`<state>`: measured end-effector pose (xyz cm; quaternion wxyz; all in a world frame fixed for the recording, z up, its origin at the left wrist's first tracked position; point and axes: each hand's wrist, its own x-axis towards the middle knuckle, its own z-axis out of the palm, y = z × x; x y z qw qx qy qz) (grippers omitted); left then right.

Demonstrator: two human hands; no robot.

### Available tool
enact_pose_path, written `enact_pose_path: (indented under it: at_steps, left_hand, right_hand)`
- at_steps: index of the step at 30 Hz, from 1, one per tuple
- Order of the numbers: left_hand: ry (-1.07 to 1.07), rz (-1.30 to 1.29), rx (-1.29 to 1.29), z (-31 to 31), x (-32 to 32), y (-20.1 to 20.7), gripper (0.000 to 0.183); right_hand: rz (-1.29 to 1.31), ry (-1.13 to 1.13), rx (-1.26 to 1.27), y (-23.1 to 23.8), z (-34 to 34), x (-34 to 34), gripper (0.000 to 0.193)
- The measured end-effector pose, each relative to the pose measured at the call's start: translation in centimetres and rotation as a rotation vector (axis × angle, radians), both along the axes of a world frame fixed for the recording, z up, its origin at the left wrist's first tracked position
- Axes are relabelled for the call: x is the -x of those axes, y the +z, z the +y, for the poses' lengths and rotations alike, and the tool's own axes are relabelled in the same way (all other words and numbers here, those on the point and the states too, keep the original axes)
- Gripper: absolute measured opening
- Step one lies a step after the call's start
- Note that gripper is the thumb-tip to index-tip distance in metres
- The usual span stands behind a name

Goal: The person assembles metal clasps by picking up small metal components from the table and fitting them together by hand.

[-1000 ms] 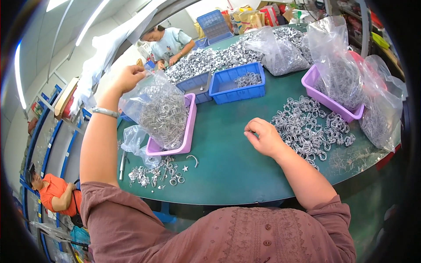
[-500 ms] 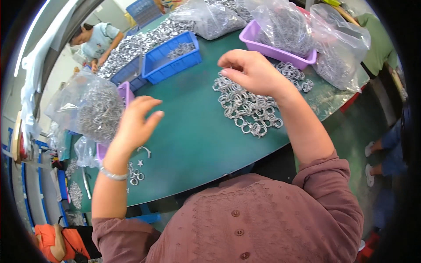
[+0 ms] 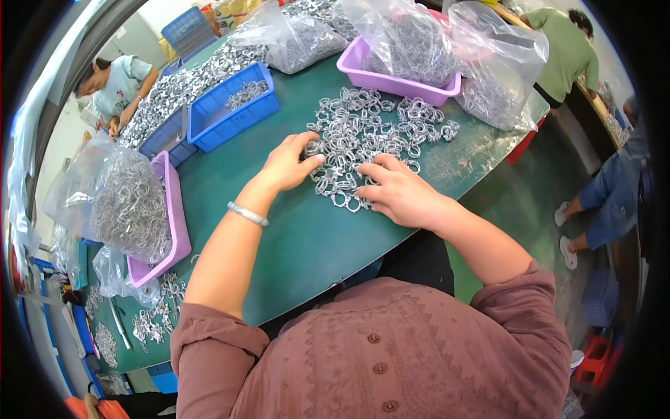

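Note:
A loose pile of silver metal ring-shaped pieces (image 3: 356, 140) lies on the green tabletop (image 3: 293, 241). At its left edge is my left hand (image 3: 289, 162), fingers and thumb apart, the fingertips against the outermost rings. My right hand (image 3: 401, 190) rests over the near right edge of the pile with its fingers spread. Neither hand shows a piece in its grasp. Some rings beneath the right fingers are hidden. A pale bangle (image 3: 248, 214) circles my left wrist.
Blue bin (image 3: 234, 115) and purple bin (image 3: 401, 84), holding bagged rings, stand beyond the pile. Another purple bin (image 3: 180, 223) with a bag is at left. Small metal parts (image 3: 155, 322) lie near left. One person (image 3: 122, 84) sits far left; another (image 3: 569, 59) is far right.
My left hand has moved from beside the left purple bin to the pile. The right hand has come down from the pile's far part to its near edge. The view has turned right.

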<state>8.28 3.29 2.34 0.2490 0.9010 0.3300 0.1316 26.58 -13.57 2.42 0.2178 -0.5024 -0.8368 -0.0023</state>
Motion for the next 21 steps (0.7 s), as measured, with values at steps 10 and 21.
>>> enact_pose_path:
  at_steps: [10,21]
  left_hand:
    - [0.004,-0.141,-0.112,-4.7,6.5,-0.2,0.033]
    - [0.133,-0.528,0.100,-7.7,9.2,-1.5,0.063]
  right_hand:
    - [-0.031,-0.108,-0.113,1.1,3.9,1.2,0.021]
    - [0.496,0.266,0.205,-0.1,6.7,8.5,0.038]
